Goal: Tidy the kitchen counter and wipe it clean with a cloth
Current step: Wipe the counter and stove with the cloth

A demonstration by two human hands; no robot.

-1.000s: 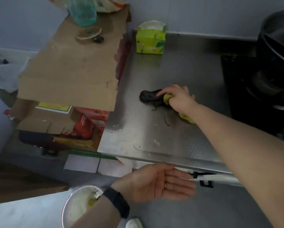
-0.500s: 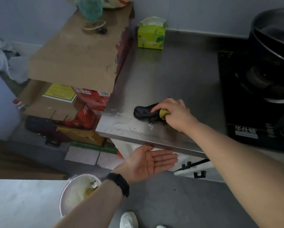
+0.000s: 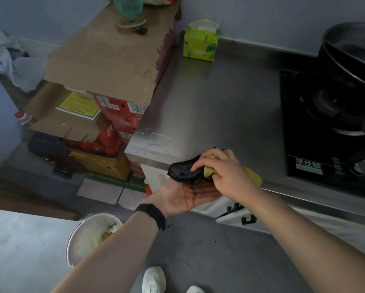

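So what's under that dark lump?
The open left hand, palm up, off the counter edge. The lump and the right hand gripping the cloth hide its fingertips.

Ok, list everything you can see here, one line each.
counter: one, steel grey, middle of view
cloth: one, yellow and black, at the counter's front edge
tissue box: one, green, back of the counter by the wall
stove: one, black, right end of the counter
pot: one, dark, on the stove
cardboard boxes: a stack, brown and red, left of the counter
cup: one, teal, on the top box
bucket: one, white, floor at lower left
shoes: two, white, bottom edge
wristband: one, black, left wrist
left hand: open, palm up, under the cloth
right hand: grips the cloth
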